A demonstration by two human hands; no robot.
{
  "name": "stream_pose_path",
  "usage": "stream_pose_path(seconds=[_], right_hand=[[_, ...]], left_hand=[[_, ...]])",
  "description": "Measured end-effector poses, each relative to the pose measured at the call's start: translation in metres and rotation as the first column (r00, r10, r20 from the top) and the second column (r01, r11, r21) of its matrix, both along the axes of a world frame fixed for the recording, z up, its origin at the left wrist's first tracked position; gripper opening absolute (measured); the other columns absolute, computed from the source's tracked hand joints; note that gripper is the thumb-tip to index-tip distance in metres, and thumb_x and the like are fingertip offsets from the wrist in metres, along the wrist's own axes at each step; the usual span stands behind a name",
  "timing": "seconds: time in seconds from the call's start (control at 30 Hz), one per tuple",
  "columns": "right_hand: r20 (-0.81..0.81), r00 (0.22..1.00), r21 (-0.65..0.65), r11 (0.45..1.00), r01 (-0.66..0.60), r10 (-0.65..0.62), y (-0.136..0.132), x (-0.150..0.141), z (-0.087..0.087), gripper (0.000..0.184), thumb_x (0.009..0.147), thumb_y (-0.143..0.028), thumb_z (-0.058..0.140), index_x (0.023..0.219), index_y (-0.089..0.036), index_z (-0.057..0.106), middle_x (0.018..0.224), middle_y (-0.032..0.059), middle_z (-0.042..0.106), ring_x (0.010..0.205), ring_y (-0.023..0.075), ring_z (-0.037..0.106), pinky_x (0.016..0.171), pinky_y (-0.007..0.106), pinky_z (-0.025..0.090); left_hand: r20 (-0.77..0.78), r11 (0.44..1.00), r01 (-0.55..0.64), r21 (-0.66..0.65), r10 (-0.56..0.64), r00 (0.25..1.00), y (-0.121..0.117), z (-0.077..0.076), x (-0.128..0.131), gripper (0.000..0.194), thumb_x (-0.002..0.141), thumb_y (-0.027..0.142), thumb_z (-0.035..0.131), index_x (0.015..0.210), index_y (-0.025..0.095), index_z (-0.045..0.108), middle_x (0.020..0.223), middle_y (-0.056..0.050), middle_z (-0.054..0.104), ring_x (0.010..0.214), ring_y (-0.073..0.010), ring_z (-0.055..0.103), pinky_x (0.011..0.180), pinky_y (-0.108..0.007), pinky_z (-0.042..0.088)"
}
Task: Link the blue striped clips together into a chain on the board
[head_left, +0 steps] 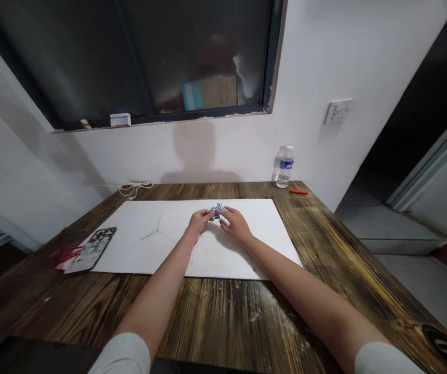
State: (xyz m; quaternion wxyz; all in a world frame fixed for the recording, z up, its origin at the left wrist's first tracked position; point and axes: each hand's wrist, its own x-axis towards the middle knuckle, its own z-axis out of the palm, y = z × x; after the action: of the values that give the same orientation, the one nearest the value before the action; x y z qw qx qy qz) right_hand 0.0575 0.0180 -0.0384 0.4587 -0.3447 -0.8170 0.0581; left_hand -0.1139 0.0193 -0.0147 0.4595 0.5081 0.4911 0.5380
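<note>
The left hand (200, 222) pinches a small blue-and-white piece (218, 210) above a white board (262, 223). Fingers of the right hand (238, 224) touch it; I can't tell if they grip.

Dim light from behind, soft shadow (195, 148) on the wall (309, 62), faint reflections in the window (87, 57), stretched edges.

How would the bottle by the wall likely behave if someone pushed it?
Standing upright and narrow for its height, the clear plastic bottle would probably tip if pushed high up. Its rounded sides suggest it could then roll on the wooden table. The thin-looking, see-through plastic might also dent a little under a firm push.
</note>
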Motion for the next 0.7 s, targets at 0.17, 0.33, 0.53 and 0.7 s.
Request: stream_pose_path(seconds=[0.17,0.33,0.53,0.7], right_hand=[[0.078,0.997,-0.05,0.999,0.018,-0.015,0.0,-0.002,-0.002,0.055,0.084,-0.011,0.052,0.135,-0.028,0.05,0.135,0.0028,0.056,0.135,0.0278,0.038,0.106,0.052,0.034],[0.093,0.996,-0.096,0.995,0.025,-0.016,0.002,-0.002,-0.002,0.061,0.081,-0.002,0.047,0.136,-0.028,0.05,0.139,0.003,0.052,0.137,0.0275,0.036,0.106,0.054,0.035],[0.032,0.998,-0.133,0.99,-0.044,0.049,0.005,-0.001,-0.003,0.067,0.074,0.004,0.047,0.133,-0.026,0.054,0.14,0.0039,0.051,0.137,0.0249,0.037,0.108,0.049,0.038],[-0.05,0.992,-0.188,0.974,-0.127,0.12,0.011,0.0,-0.006,0.072,0.072,0.006,0.044,0.133,-0.031,0.054,0.14,-0.0001,0.049,0.136,0.0219,0.039,0.111,0.046,0.037]], left_hand=[[0.012,1.0,-0.016,-0.007,0.016,1.0,-0.001,0.001,-0.001,0.042,0.05,0.051,0.083,0.069,0.017,0.069,0.063,-0.002,0.064,0.061,-0.0131,0.053,0.059,-0.025,0.035],[0.004,0.999,-0.034,-0.005,0.034,0.999,-0.003,0.002,0.0,0.04,0.052,0.051,0.082,0.068,0.017,0.068,0.062,-0.002,0.063,0.058,-0.0119,0.051,0.057,-0.025,0.035],[0.036,0.997,-0.078,0.001,0.077,0.996,-0.003,0.002,0.0,0.039,0.051,0.05,0.083,0.069,0.018,0.069,0.064,-0.002,0.064,0.062,-0.0136,0.054,0.057,-0.025,0.037],[0.024,0.998,-0.064,-0.001,0.064,0.998,-0.004,0.004,0.0,0.037,0.051,0.049,0.082,0.067,0.018,0.069,0.064,-0.003,0.065,0.062,-0.0141,0.055,0.056,-0.025,0.036]])
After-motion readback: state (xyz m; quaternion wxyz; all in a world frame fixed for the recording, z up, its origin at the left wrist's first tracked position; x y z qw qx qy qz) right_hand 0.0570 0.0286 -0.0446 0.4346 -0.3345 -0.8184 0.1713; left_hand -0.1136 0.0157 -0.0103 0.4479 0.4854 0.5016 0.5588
